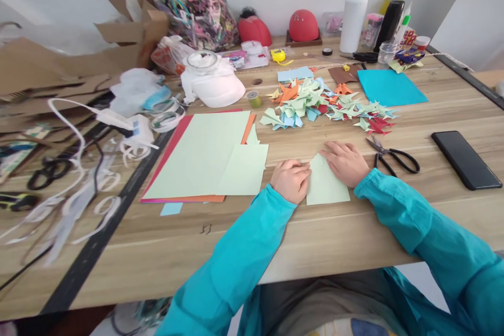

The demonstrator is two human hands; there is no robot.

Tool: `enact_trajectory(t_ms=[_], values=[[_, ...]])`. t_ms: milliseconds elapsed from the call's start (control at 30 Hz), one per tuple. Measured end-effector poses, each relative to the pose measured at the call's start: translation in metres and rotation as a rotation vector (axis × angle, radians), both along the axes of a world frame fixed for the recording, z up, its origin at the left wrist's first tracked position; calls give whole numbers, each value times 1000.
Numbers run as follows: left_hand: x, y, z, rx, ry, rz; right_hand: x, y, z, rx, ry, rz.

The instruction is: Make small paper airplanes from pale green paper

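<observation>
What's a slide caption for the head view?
Both hands on a pale green sheet, scissors and folded paper shapes nearby.

A black phone (pixel 466 160) lies at the right of the counter (pixel 157 257), and farther back I see a white ribbed container (pixel 353 29), a yellow tape measure (pixel 277 55) and a bulging plastic bag (pixel 197 13) beside a cardboard box (pixel 155 25).

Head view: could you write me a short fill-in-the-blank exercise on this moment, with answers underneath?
1. The left hand and right hand both touch one sheet of ____.
2. The paper stack is topped with pale ____ sheets.
3. The phone lies to the ____ of the scissors.

Missing words: paper; green; right.
</observation>
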State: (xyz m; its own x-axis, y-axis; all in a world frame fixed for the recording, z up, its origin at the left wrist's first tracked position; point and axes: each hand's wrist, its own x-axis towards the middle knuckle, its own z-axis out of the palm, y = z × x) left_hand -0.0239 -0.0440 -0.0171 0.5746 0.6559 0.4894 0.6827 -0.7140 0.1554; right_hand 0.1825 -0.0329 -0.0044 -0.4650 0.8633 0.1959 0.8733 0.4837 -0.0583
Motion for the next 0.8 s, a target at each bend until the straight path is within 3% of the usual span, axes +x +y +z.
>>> enact_trajectory(t_ms=[233, 433, 567, 667, 800], values=[[-4, -10, 7, -73, 5, 66, 1, 0, -5, -14, 34, -7], [20, 13, 22, -289, 22, 286, 2, -1, -9, 5, 46, 1], [39, 28, 18, -472, 5, 415, 2, 0, -9, -5, 107, 16], [44, 30, 13, -619, -193, 372, 3, 3, -9, -36, 259, -5], [41, 26, 14, -841, -563, 103, 6, 8, -9, -207, 751, -53]])
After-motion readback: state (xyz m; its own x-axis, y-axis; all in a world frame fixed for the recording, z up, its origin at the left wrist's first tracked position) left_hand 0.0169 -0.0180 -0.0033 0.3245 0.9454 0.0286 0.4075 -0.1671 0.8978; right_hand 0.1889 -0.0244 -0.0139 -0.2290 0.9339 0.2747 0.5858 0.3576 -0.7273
